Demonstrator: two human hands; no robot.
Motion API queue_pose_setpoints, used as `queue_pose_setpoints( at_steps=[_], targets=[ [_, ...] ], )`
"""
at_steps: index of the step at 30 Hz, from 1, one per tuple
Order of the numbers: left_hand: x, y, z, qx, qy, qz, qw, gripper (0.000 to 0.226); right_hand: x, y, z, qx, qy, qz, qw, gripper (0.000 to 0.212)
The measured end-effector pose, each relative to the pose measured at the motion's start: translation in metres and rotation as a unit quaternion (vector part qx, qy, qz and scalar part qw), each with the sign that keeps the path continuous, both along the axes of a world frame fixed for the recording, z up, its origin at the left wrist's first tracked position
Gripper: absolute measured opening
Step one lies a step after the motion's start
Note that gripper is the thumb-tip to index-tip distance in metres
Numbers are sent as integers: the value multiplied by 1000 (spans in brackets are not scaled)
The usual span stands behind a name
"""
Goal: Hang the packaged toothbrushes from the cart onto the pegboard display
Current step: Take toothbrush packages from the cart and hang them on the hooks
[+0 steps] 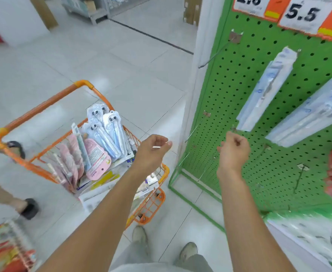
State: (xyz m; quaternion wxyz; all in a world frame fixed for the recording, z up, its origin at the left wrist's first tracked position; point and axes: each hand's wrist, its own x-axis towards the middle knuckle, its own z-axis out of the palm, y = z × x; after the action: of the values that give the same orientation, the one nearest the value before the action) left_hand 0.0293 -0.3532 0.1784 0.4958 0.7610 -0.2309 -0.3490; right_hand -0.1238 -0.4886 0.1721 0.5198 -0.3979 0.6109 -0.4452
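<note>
Both hands hang empty, left hand (153, 149) and right hand (233, 148) loosely curled; bare peg hooks (192, 129) at three o'clock could snag the right forearm when reaching for the orange cart's toothbrush packs (106, 128).

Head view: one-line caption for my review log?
Both hands, left and right, empty between orange cart and green pegboard.
</note>
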Motion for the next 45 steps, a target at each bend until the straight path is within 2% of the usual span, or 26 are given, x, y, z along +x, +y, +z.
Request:
queue_pose_setpoints(
  at_steps=[2, 4, 7, 10, 13, 16, 19, 23, 28, 31, 35, 38, 40, 42, 45],
  targets=[
    [20, 23, -15, 20, 19, 62, 998, 14, 20, 46, -28, 73, 11, 140, 987, 5],
    [44, 47, -30, 40, 31, 123, 991, 11, 46, 81, -51, 149, 37, 298, 942, 9],
    [83, 79, -52, 61, 47, 200, 977, 8, 94, 110, -66, 155, 86, 424, 888, 11],
    [123, 103, -74, 76, 68, 236, 966, 19, 150, 120, -67, 89, 127, 477, 865, 11],
    [160, 118, -89, 84, 69, 261, 959, 16, 204, 122, -71, 26, 174, 501, 847, 8],
    [194, 130, -101, 132, 4, 254, 958, 26, 251, 121, -85, 0, 249, 521, 816, 42],
    [218, 140, -111, 167, -59, 208, 962, 40, 284, 125, -108, -23, 314, 523, 792, 49],
    [239, 147, -122, 187, -71, 175, 964, 45, 310, 131, -123, -16, 364, 500, 786, 54],
    [248, 148, -130, 152, -36, 168, 973, 36, 321, 131, -131, -35, 409, 479, 776, 22],
    [254, 147, -131, 129, -1, 203, 971, 28, 322, 130, -129, -41, 391, 480, 784, 28],
    [264, 140, -122, 45, 166, 236, 956, 36, 314, 135, -101, -104, 312, 450, 831, 16],
    [270, 132, -112, 19, 254, 184, 950, 54, 316, 154, -78, -162, 260, 450, 839, 9],
    [270, 128, -104, -39, 313, 183, 931, 40, 323, 167, -71, -191, 250, 469, 825, 8],
    [272, 127, -98, -95, 347, 225, 905, 28, 330, 174, -65, -207, 231, 477, 823, 8],
    [274, 132, -95, -162, 386, 237, 877, 32, 334, 179, -56, -200, 182, 468, 842, 10]
  ],
)
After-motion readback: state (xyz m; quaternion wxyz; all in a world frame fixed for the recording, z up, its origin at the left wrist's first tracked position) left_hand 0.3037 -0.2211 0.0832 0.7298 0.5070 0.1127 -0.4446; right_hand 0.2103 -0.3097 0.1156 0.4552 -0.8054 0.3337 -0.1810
